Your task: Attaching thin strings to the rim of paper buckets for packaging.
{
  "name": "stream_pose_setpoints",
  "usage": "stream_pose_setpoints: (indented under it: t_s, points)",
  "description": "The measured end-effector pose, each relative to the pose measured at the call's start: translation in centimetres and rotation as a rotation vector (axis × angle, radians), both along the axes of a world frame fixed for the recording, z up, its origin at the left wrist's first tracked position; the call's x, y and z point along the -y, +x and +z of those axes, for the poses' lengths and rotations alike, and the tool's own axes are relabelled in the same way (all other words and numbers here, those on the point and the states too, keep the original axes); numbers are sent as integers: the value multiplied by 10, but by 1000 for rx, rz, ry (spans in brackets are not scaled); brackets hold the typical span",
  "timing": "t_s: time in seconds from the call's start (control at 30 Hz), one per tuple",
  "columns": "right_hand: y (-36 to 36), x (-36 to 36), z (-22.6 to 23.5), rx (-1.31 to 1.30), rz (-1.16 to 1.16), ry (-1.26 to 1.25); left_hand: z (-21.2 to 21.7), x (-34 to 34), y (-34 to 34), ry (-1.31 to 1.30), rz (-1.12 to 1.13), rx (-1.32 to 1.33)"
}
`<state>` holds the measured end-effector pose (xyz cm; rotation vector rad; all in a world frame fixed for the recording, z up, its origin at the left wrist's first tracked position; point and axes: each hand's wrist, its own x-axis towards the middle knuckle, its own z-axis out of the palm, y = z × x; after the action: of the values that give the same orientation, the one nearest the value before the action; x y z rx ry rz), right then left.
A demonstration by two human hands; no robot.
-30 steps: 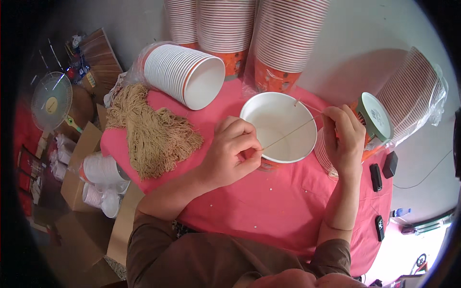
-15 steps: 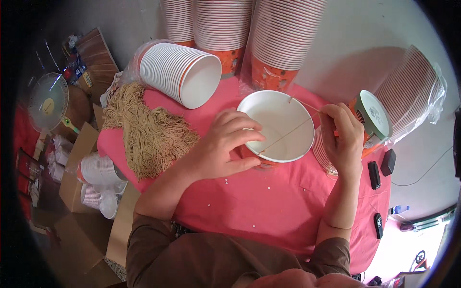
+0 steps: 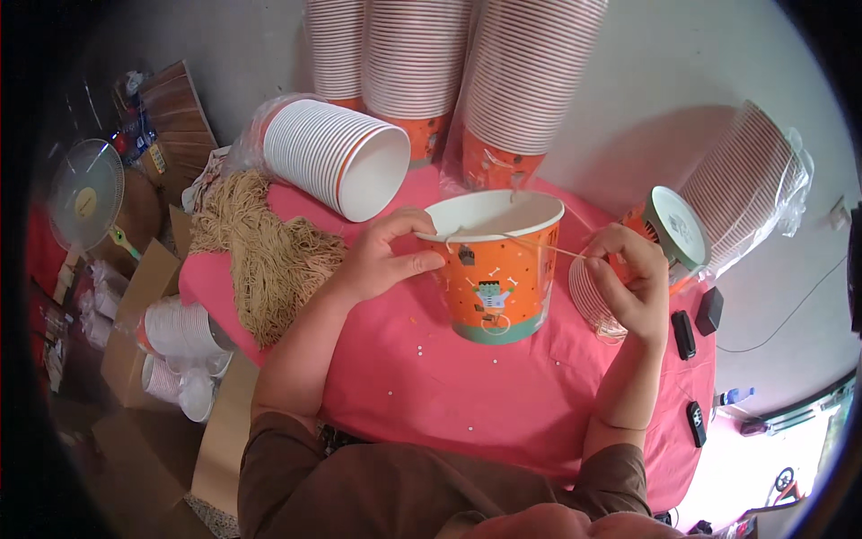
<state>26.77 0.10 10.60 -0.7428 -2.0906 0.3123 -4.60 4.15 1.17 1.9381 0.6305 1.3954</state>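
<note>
An orange paper bucket (image 3: 467, 292) with a white rim, a green base band and a cartoon figure stands tilted at the table's middle, its printed side showing. My left hand (image 3: 395, 256) grips its rim at the left, thumb outside and fingers over the edge. Between the fingertips of my right hand (image 3: 633, 278) is a thin tan cord (image 3: 561, 251), pulled taut from the bucket's front rim. Where the cord's far end sits at the back of the bucket is hard to make out. To the left lies a heap of tan cords (image 3: 278, 251).
Tall stacks of paper buckets (image 3: 516, 81) stand at the back. A nested stack (image 3: 328, 148) lies at the back left. Past my right hand are an upturned bucket (image 3: 678, 229) and another wrapped stack (image 3: 745, 189). Small black objects (image 3: 684, 334) line the right edge of the pink-covered table (image 3: 422, 404).
The bucket has tipped so its printed side now shows. My left hand has closed on its rim. My right hand, with the cord, has dropped lower.
</note>
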Motion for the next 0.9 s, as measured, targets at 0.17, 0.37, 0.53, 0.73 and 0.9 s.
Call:
stream_pose_setpoints:
  t_s: [0.17,0.37,0.53,0.73,0.9]
  points:
    - [0,7,18,-16,123,-74,-5,-3,-4,-216,-80,14]
    - [-9,26,26,310,221,106,-15,-7,-2,-441,-174,266]
    - [-19,49,19,564,53,152,-6,2,10,-553,-213,438]
    - [2,35,37,387,6,150,-21,-6,10,-598,-177,433]
    - [63,26,60,-144,-419,-137,-23,-8,16,-437,-35,218]
